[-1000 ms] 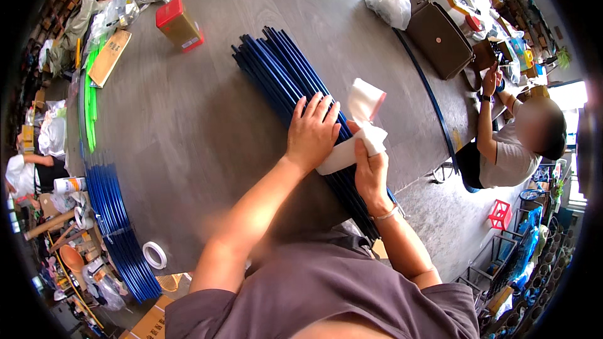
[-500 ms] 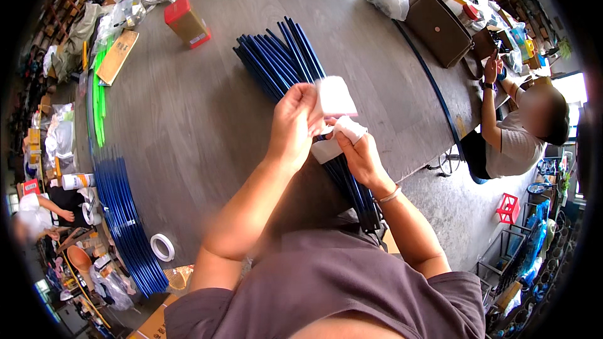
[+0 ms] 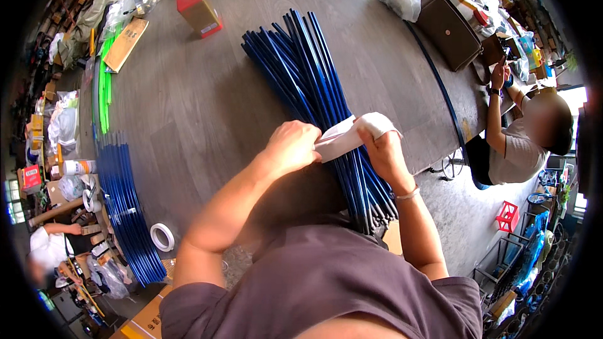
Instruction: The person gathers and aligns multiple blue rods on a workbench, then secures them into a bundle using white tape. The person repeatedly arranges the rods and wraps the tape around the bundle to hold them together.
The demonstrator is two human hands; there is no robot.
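Head cam: my left hand (image 3: 294, 146) and right hand (image 3: 384, 150) both pinch a white strip of paper or cloth (image 3: 355, 133) across a bundle of long blue metal rods (image 3: 314, 88) lying on the grey table (image 3: 188, 107). Wrapping step, I reckon; material's hard to tell. Next: pull it tight round the bundle w/o slipping.

Head-worn fisheye, steeply down, close

Grey worktable (image 3: 188, 107), cluttered concrete floor (image 3: 465, 220)
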